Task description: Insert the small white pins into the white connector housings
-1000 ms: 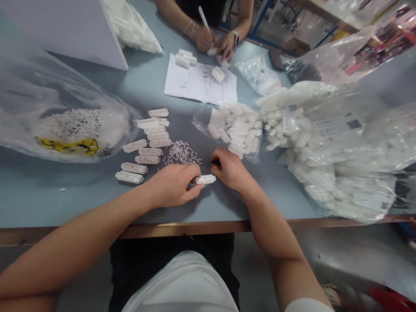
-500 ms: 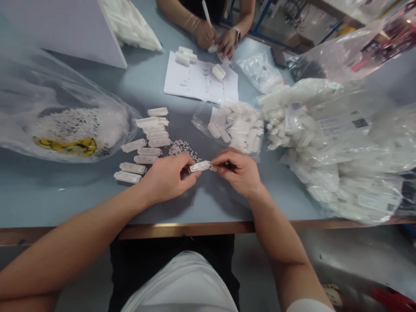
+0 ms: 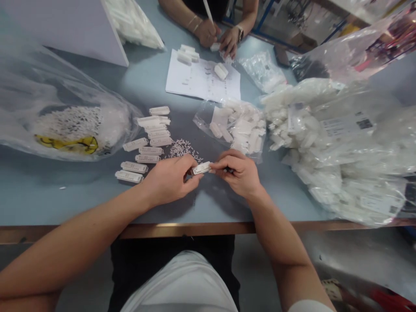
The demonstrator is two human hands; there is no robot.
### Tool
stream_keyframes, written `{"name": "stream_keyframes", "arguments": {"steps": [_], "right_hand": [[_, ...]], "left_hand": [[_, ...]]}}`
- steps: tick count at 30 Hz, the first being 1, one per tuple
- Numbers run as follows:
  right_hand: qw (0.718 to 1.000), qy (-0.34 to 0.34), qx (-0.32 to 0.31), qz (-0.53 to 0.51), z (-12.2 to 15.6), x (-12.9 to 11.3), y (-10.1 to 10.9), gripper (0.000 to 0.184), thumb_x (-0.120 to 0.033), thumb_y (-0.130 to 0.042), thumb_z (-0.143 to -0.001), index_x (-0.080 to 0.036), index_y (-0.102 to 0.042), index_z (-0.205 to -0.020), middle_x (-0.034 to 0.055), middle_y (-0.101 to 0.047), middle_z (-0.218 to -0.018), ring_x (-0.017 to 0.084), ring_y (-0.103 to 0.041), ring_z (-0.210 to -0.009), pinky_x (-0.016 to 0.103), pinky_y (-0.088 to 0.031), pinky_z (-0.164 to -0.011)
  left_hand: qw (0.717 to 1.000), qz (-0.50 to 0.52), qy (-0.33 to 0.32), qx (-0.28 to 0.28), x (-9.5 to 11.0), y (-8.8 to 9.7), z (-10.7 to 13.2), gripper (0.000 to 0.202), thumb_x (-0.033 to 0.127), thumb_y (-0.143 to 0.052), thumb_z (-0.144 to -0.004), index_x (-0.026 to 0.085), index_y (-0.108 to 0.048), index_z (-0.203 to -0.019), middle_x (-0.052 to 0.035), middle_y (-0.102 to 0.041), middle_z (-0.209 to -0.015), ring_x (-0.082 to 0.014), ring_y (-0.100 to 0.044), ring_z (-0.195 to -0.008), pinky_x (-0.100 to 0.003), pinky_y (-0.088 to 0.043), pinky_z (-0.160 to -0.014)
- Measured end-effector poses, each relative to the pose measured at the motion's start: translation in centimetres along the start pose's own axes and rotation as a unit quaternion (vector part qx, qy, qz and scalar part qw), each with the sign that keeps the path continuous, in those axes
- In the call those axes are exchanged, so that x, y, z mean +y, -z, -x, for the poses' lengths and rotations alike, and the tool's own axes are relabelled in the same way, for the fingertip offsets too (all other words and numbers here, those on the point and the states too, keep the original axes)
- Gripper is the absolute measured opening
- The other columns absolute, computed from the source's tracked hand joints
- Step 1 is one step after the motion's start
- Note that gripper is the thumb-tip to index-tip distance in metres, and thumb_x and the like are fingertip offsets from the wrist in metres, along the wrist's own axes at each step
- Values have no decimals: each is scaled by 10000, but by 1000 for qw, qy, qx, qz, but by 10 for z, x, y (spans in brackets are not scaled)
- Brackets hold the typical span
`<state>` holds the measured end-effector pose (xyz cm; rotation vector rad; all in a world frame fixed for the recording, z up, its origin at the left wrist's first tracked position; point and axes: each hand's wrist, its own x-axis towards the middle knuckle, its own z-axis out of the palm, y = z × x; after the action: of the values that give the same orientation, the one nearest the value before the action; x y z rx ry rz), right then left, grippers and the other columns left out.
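Observation:
My left hand (image 3: pixel 172 178) pinches a slim white plastic housing (image 3: pixel 201 168) between thumb and fingers, its marked, slotted face turned up. At the right end of this housing, the closed fingertips of my right hand (image 3: pixel 238 172) touch or nearly touch it; what they pinch is too small to make out. Just beyond my hands lies a loose heap of tiny white pieces (image 3: pixel 182 148). Left of the heap, several similar white housings (image 3: pixel 150 151) lie in a rough column, one of them (image 3: pixel 129 176) close to my left forearm.
A clear bag of white parts (image 3: pixel 248 130) lies beyond my right hand. Large filled bags (image 3: pixel 344 160) crowd the right; another bag (image 3: pixel 68 125) lies left. Across the table, a co-worker's hands (image 3: pixel 217 39) work with a white stick-like tool beside a printed sheet (image 3: pixel 177 84).
The housing in my left hand has shifted slightly right and tilted a little more. My right hand stays at its end. The whole view has moved slightly.

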<state>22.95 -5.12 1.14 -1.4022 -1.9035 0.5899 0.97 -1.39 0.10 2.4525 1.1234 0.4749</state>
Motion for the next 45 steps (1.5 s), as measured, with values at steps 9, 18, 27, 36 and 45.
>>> {"name": "stream_keyframes", "arguments": {"steps": [9, 18, 27, 36, 45], "right_hand": [[999, 34, -2, 3, 2, 0, 0, 215, -91, -592, -811, -251, -731, -845, 13, -664, -856, 118, -610, -726, 238, -476, -653], [984, 122, -23, 127, 3, 2, 0, 285, -124, -516, -893, -293, -739, -950, 44, -681, -843, 163, -566, -745, 312, -487, -709], [996, -75, 26, -27, 4, -6, 9, 282, -309, -628, -872, -261, -665, -1148, 32, -703, -925, 144, -619, -746, 276, -500, -689], [948, -183, -181, -187, 2, -4, 14, 267, -430, -677, -825, -184, -693, -930, 1, -667, -759, 102, -522, -610, 222, -401, -546], [932, -213, -213, -203, 0, -2, 16, 287, -447, -689, -809, -184, -707, -919, 25, -702, -837, 137, -574, -700, 239, -422, -623]], "left_hand": [[1000, -10, -14, -10, 0, 1, 0, 248, 435, -518, -866, 199, -592, -867, 5, -632, -666, -153, -612, -628, -255, -399, -596], [1000, 12, 12, -17, 0, 0, -1, 249, 448, -539, -858, 204, -590, -868, 11, -649, -674, -144, -619, -637, -242, -413, -603], [999, 25, 29, -8, 1, 4, -3, 273, 462, -535, -861, 210, -629, -908, 15, -660, -701, -133, -611, -643, -234, -424, -609], [977, -61, -187, 79, 4, -10, 11, 167, 325, -516, -923, 200, -623, -897, -22, -677, -763, -146, -642, -729, -260, -453, -685], [962, -66, -233, 130, 6, -14, 10, 179, 308, -514, -919, 182, -572, -806, 11, -627, -662, -132, -591, -634, -267, -413, -591]]}}
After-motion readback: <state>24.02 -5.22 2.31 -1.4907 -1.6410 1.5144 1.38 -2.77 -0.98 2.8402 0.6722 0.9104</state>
